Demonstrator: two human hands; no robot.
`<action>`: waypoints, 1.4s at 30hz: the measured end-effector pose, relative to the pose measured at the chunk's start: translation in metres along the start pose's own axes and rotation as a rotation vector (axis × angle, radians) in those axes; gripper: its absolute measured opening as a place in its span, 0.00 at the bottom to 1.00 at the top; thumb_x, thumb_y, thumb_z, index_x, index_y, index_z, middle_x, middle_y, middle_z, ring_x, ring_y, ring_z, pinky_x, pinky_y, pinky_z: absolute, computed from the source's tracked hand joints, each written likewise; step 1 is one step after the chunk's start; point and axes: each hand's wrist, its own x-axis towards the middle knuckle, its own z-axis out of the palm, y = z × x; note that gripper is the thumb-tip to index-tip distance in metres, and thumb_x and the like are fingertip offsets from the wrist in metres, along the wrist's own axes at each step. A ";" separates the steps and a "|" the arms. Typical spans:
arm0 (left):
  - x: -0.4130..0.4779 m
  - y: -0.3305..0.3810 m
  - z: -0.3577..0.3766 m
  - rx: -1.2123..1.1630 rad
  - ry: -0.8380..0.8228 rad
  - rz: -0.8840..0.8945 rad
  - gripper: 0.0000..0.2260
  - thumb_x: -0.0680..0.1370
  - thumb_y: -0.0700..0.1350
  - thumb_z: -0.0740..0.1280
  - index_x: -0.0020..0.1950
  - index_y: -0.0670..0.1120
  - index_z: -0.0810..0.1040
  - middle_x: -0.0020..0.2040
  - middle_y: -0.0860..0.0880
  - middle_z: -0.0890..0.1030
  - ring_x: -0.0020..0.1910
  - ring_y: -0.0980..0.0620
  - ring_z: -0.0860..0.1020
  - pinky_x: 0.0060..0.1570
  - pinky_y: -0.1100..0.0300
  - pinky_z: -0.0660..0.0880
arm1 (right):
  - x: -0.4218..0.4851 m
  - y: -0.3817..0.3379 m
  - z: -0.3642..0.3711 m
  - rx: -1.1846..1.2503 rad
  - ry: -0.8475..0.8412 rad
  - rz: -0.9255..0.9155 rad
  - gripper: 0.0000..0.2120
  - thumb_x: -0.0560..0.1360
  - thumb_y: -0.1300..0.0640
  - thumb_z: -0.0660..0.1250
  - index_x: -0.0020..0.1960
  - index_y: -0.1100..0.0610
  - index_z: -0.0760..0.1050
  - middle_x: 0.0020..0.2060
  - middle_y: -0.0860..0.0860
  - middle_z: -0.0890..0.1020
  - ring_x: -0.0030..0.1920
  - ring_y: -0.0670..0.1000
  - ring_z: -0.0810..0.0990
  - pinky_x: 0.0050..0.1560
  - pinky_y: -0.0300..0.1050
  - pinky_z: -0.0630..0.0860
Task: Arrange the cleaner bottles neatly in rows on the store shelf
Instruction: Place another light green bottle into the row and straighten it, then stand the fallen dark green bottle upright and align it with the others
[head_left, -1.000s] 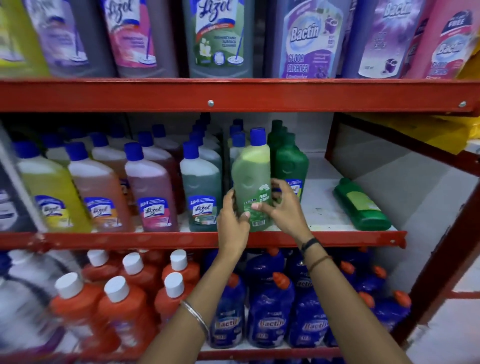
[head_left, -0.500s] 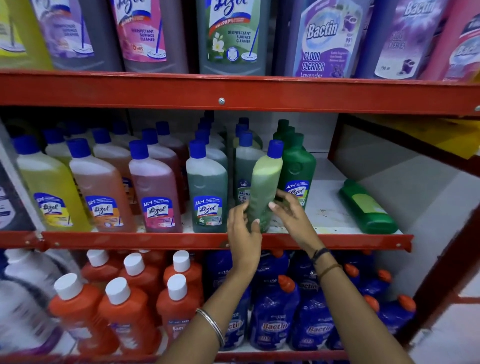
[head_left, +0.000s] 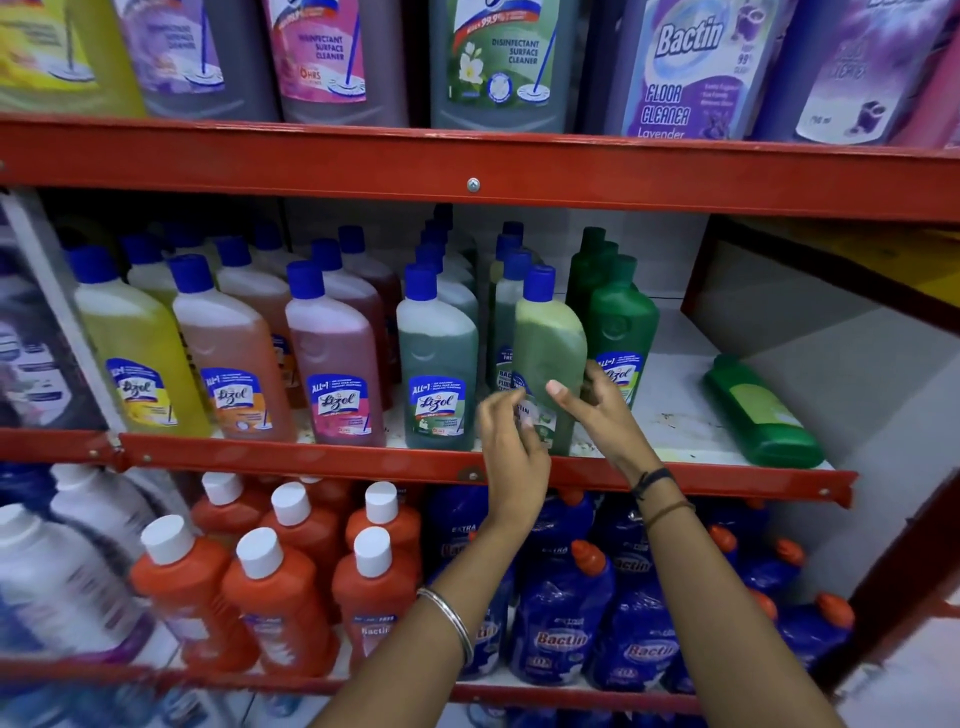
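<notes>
A light green bottle (head_left: 549, 343) with a blue cap stands upright at the front of the middle shelf (head_left: 291, 456), between the grey-green Lizol bottle (head_left: 437, 364) and the dark green bottle row (head_left: 622, 319). My right hand (head_left: 592, 415) straddles its lower right edge, thumb on the front and fingers behind. Blurred with motion, my left hand (head_left: 511, 447) has its fingertips at the bottle's lower label, fingers loose. A dark green bottle (head_left: 761, 410) lies on its side further right on the same shelf.
Yellow, orange and pink Lizol rows (head_left: 234, 353) fill the shelf's left part. Bare white shelf board (head_left: 670, 405) shows between the dark green row and the lying bottle. Orange bottles (head_left: 280, 587) and blue Bactin bottles (head_left: 561, 634) stand below, large bottles (head_left: 493, 57) above.
The light green bottle went from tilted in both hands to upright on the shelf front. My left hand has slackened and dropped slightly; the camera moved closer.
</notes>
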 end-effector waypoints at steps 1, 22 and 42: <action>0.003 -0.002 0.000 0.024 -0.040 -0.046 0.20 0.75 0.31 0.58 0.67 0.42 0.67 0.65 0.43 0.69 0.65 0.51 0.68 0.66 0.59 0.67 | -0.003 0.003 0.000 -0.028 -0.002 0.006 0.23 0.71 0.46 0.68 0.63 0.51 0.70 0.58 0.47 0.79 0.58 0.42 0.78 0.57 0.38 0.76; -0.015 0.017 0.015 0.028 0.032 0.185 0.20 0.71 0.32 0.58 0.61 0.46 0.69 0.63 0.46 0.68 0.65 0.53 0.65 0.67 0.65 0.60 | -0.021 0.007 -0.028 -0.154 0.160 -0.041 0.13 0.76 0.51 0.65 0.58 0.55 0.75 0.52 0.52 0.82 0.51 0.44 0.81 0.49 0.32 0.77; 0.013 0.046 0.252 -0.003 -0.722 -0.631 0.15 0.74 0.44 0.65 0.57 0.38 0.70 0.56 0.39 0.77 0.54 0.42 0.77 0.41 0.57 0.72 | 0.005 0.062 -0.237 -0.411 0.431 0.576 0.18 0.70 0.45 0.71 0.47 0.60 0.77 0.49 0.62 0.83 0.46 0.58 0.82 0.50 0.50 0.79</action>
